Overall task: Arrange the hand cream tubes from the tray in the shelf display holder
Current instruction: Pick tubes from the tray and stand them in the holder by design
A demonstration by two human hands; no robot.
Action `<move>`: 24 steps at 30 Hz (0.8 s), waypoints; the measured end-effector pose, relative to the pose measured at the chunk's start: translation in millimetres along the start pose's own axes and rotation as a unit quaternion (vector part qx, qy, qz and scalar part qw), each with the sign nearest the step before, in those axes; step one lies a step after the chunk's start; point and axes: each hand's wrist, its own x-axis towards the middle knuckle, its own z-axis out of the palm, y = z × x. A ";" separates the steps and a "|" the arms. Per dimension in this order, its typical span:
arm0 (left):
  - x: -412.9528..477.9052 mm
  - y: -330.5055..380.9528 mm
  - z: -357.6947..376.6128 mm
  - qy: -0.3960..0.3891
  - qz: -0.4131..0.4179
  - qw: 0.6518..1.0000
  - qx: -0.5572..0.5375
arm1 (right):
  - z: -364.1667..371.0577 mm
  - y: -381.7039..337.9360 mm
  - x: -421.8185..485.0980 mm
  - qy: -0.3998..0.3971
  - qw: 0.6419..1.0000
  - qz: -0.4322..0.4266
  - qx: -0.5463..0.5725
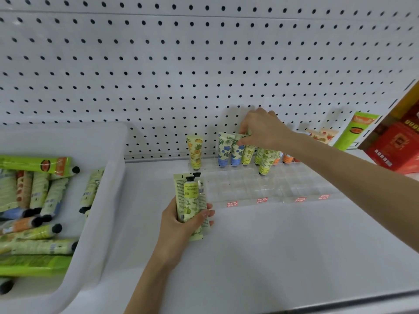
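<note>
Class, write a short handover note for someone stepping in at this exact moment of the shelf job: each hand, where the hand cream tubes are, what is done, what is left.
Left hand grips a bundle of tubes just in front of the clear holder.
Right hand pinches the top of a green tube standing in the holder's back row.
Done: the back row is partly filled, and one tube stands in the second row.
Left: the front rows are empty. Place the bundle, then the many tubes lying in the white tray on the left.
</note>
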 end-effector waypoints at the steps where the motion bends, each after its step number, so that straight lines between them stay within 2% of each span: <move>1: 0.1 -0.1 0.0 0.000 0.000 1.000 0.001 | -0.9 -0.1 -0.4 0.000 1.000 0.000 0.003; 8: -1.8 2.4 0.4 -0.003 -0.009 1.000 -0.002 | -28.9 4.2 -19.1 0.008 0.998 0.028 0.061; 12: -9.8 8.1 6.1 -0.022 -0.033 0.998 -0.048 | -38.5 -16.6 -73.2 0.016 0.965 0.039 0.258; 15: -20.1 12.6 19.4 -0.063 -0.056 0.990 -0.114 | -17.9 -38.4 -116.0 -0.064 0.918 0.048 0.387; 18: -26.1 16.8 35.4 -0.105 -0.067 0.981 -0.151 | 8.6 -51.2 -141.7 -0.130 0.834 0.110 0.525; 22: -28.0 19.9 50.1 -0.139 -0.068 0.976 -0.151 | 24.2 -57.8 -157.8 -0.133 0.725 0.147 0.659; 24: -27.3 19.4 55.4 -0.142 -0.066 0.977 -0.145 | 25.8 -58.4 -161.4 -0.118 0.690 0.165 0.694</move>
